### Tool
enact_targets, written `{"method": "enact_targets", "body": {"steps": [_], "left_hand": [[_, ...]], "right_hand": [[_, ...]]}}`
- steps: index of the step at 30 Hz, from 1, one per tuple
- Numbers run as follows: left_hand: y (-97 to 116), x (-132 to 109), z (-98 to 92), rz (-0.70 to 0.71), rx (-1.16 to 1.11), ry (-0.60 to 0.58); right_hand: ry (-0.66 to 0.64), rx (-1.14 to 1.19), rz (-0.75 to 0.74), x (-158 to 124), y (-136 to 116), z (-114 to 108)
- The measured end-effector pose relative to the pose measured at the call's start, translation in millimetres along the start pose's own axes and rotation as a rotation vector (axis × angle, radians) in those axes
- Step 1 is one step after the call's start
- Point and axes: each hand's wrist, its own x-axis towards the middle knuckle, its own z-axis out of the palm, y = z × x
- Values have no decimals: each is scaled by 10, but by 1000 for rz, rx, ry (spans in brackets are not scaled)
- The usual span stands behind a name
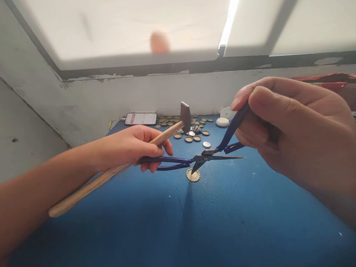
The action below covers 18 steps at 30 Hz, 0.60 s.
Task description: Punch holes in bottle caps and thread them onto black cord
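My left hand [136, 144] is closed around a hammer [108, 177] with a wooden handle and dark metal head, and it also grips one blue handle of a pair of scissors [205, 158]. The other blue handle is in my right hand [300, 122], whose fingers are wrapped round it. The scissors are spread wide, with one blade pointing right and the other pointing down. This lower blade's tip appears over a bottle cap [196, 176] that lies hollow side up on the blue table [222, 222]; I cannot tell whether they touch.
Several bottle caps [188, 139] lie in a loose heap at the back, behind the hammer head. A phone [141, 118] with a cable rests left of them. To their right are a white rounded object [222, 122] and a white disc [226, 112]. A wall stands behind.
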Motion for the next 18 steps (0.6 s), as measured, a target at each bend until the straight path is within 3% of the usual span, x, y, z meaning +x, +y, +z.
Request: {"method": "enact_targets", "body": {"steps": [5, 10, 15, 18], "left_hand": [[-16, 20, 10, 7, 67, 5], [-67, 62, -12, 201, 255, 297], [-98, 0, -36, 367, 128, 478], [-237, -127, 7, 260, 100, 466]], "right_hand": [[-40, 56, 7, 20, 25, 16], [-77, 180, 20, 74, 89, 46], [-119, 249, 26, 104, 117, 68], [-136, 274, 16, 123, 120, 72]]}}
